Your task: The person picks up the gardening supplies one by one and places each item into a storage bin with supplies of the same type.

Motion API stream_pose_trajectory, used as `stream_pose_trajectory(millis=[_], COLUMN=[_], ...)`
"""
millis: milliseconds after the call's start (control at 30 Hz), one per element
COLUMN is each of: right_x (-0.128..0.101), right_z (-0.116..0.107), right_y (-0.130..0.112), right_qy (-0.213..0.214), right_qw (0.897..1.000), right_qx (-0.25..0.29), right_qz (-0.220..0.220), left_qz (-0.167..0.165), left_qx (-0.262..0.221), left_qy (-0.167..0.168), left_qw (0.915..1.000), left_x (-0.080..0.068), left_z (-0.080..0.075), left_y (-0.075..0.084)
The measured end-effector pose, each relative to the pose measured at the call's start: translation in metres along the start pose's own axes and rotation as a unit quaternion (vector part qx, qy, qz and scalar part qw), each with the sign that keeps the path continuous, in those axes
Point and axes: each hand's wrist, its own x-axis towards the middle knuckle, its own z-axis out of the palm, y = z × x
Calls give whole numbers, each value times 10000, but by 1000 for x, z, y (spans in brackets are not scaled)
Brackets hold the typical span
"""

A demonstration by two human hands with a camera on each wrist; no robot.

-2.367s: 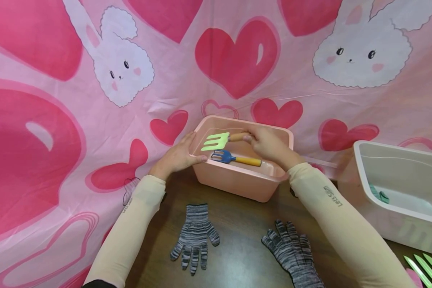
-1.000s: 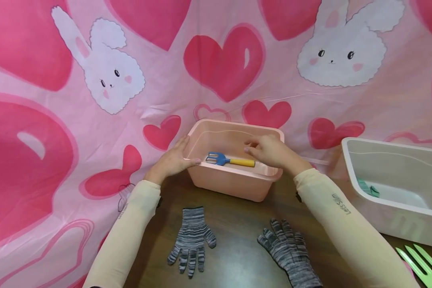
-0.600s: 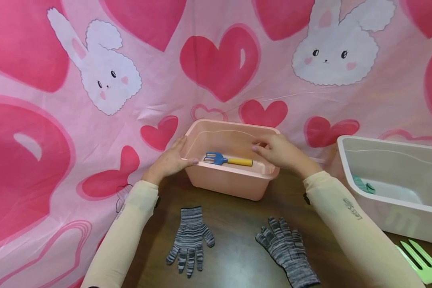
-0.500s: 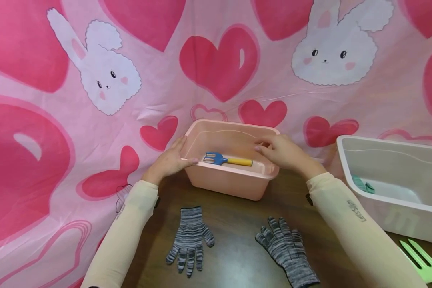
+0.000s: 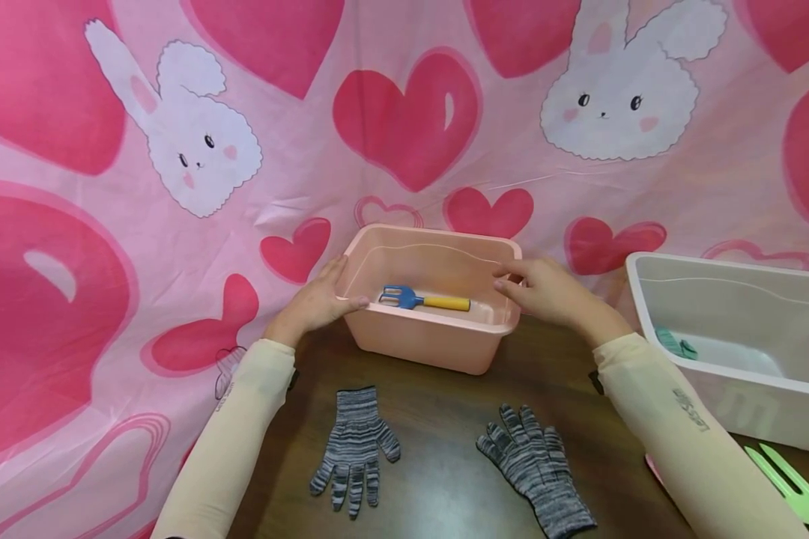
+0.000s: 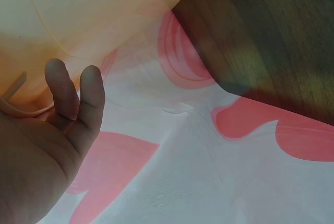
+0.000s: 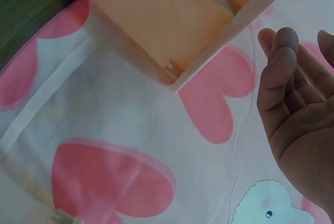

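Observation:
A pink plastic tub (image 5: 423,338) stands at the back of the dark wooden table (image 5: 445,419). Inside it lies a small blue rake with a yellow handle (image 5: 421,300). My left hand (image 5: 318,301) holds the tub's left rim, thumb over the edge and fingers on the outer wall. The left wrist view shows those fingers (image 6: 78,96) against the tub wall (image 6: 78,15). My right hand (image 5: 544,290) hovers at the tub's right rim with relaxed fingers and holds nothing. The right wrist view has the right hand (image 7: 302,125) apart from the tub (image 7: 167,10).
Two grey striped gloves (image 5: 357,448) (image 5: 535,470) lie flat on the table in front of the tub. At the right stands a white tub (image 5: 714,393) holding a teal item (image 5: 674,346). A light green rake (image 5: 789,486) lies at the lower right. Pink heart-and-rabbit cloth (image 5: 175,224) covers the back and left.
My right hand held a light green rake over the tub. It now holds nothing and has drawn back to the tub's right rim. The left hand has stayed on the rim.

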Motion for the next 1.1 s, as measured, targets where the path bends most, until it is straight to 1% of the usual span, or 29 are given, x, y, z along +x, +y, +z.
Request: stream_pose_trajectory(millis=[267,367,500,633,800,967,1100], right_x=[-13,-19,-27,-34,-42,-50,-56], right_z=[1,0,0,1,4,6,9], right_y=[11,14,18,20,23,26,30], right_qy=[113,101,-23,-109,-112,-223,-188], right_qw=[9998,9999,9998,9996,9997,9988,9981], right_qx=[-81,-102,-40,47,-20,56,216], right_qz=[-108,5,216,255,212,431,545], left_qz=[52,43,51,64,50,74,71], left_qx=[-17,-23,9,27,19,51,34], left_qy=[18,5,8,33,40,26,26], left_qw=[10000,10000,10000,10000,10000,10000,10000], left_x=[1,1,1,1,1,1,0], left_z=[1,1,1,1,1,2,2], left_y=[-1,0,-1,-1,-1,-2,-2])
